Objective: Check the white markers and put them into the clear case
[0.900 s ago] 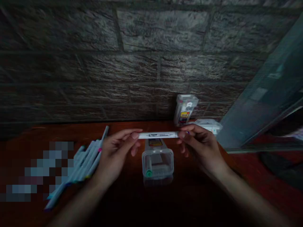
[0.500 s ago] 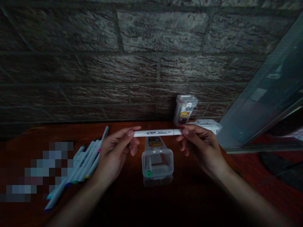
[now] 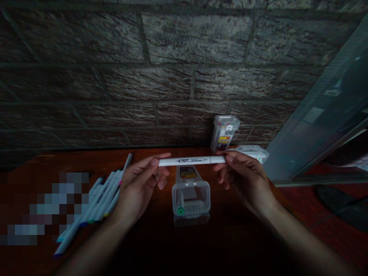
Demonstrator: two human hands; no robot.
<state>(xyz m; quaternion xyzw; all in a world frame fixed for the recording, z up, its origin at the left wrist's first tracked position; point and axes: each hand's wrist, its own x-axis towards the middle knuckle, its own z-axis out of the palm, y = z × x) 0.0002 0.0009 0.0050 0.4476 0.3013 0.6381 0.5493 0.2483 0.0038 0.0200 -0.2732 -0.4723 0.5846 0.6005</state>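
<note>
Both hands hold one white marker (image 3: 189, 160) level, crosswise above a dark red-brown table (image 3: 244, 237). Left hand (image 3: 140, 184) pinches the marker's left end between thumb and forefinger tip, other fingers loosely curled under. Right hand (image 3: 245, 179) pinches the right end the same way, fingertips pressed on the cap end, rest of fingers bent below. The marker has a dark printed label at mid-barrel, between the two pinches. Directly under the held marker, just nearer the person, lies a clear plastic marker case (image 3: 191, 199) on its side, open mouth toward the camera, with a green-capped marker (image 3: 180, 210) inside at its left wall and a yellow-red label on the far part. Left of the left hand, close to the wrist, a loose fan of pale markers (image 3: 99, 203) lies on the table, coloured ends showing; a blurred patch sits further left. Beyond the right hand, a second clear marker case (image 3: 224, 133) stands upright against the stone-tile wall (image 3: 172, 76), and a clear lid-like piece (image 3: 254, 152) lies just behind the right fingers. Slanted glass pane (image 3: 322, 115) to the right.
</note>
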